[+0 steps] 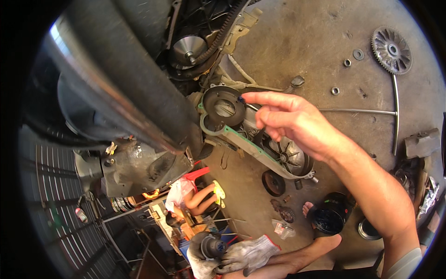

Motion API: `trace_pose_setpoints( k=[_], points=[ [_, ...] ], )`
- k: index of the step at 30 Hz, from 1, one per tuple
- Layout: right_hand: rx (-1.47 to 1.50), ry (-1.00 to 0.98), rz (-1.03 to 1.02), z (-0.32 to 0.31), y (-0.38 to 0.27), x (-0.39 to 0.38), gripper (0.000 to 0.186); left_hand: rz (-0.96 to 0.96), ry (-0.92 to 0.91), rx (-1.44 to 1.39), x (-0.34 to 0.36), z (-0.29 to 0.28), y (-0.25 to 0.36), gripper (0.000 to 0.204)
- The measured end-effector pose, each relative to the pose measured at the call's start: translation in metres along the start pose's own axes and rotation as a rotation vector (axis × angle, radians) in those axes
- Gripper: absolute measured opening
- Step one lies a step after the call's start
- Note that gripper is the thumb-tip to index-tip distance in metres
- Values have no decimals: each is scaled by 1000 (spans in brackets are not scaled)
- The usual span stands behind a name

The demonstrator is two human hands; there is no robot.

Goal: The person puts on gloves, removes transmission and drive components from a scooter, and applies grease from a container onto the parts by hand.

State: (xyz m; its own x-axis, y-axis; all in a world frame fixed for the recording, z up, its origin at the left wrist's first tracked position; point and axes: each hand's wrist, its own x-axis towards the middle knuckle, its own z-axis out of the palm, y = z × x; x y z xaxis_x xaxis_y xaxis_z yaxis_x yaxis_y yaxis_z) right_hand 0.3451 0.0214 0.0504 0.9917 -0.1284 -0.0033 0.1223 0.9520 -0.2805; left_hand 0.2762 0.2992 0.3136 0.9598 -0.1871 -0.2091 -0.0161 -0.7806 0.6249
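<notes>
My bare right hand (295, 118) reaches in from the right, index finger stretched out and the other fingers loosely bent. Dark blue smear shows at its fingertip, beside a round dark metal plate (213, 107) with a central hole. That plate lies over a long engine cover (251, 144) with a green gasket edge. At the bottom, my left hand (200, 266), in a grey-white work glove, is closed round a dark cylindrical part (213, 245) with blue in its middle. A second glove (253, 251) lies against it, apparently empty, its cuff toward the right. The left fingers are partly hidden.
A scooter engine with a belt and a silver cone pulley (189, 49) stands at top. On the floor lie a toothed fan disc (392, 50), a T-handle wrench (395, 111), nuts (335, 91), a black ring (274, 182) and a black can (329, 218). A seated person (181, 193) is behind.
</notes>
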Motion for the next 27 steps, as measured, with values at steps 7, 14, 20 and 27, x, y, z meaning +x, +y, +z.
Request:
trace_pose_setpoints(
  k=[7, 14, 20, 27],
  points=[
    [-215, -9, -218, 14, 27, 74, 57, -169, 76, 105, 40, 6, -12, 102],
    [-761, 76, -730, 47, 28, 144, 64, -235, 5, 127, 47, 4, -1, 97],
    [-1015, 93, -736, 60, 13, 179, 68, -261, -38, -12, 37, -9, -9, 103],
    [-1255, 86, -693, 63, 1, 193, 75, -260, -45, 66, 43, -8, -11, 101]
  ],
)
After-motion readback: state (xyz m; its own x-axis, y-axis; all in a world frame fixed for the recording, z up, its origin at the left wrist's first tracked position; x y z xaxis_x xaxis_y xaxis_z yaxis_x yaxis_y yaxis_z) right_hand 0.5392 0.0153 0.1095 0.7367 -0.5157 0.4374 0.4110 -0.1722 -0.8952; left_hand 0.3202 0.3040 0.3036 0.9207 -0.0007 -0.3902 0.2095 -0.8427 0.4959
